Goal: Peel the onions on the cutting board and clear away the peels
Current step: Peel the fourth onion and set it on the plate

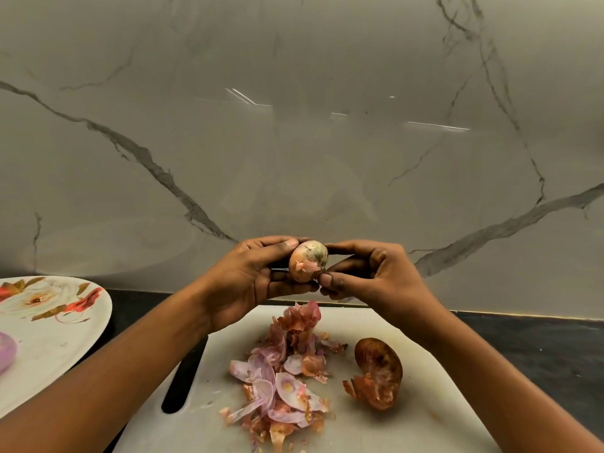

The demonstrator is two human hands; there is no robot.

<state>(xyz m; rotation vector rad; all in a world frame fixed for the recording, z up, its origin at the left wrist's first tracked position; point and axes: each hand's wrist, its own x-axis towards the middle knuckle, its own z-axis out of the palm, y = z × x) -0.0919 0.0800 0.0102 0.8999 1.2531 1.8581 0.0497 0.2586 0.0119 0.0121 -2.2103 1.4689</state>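
Observation:
I hold a small onion (306, 260) in the air above the white cutting board (421, 416). My left hand (251, 282) grips the onion from the left, thumb on top. My right hand (369, 276) pinches a loose flap of its pink skin at the lower right side. A pile of pink and brown peels (284, 377) lies in the middle of the board. To the right of the pile sits an unpeeled brown onion (379, 371) with torn skin.
A floral plate (55, 308) stands at the left with a peeled purple onion (6, 353) at its edge. A black knife handle (183, 377) lies on the board's left side under my left forearm. A marble wall rises behind the dark counter (539, 348).

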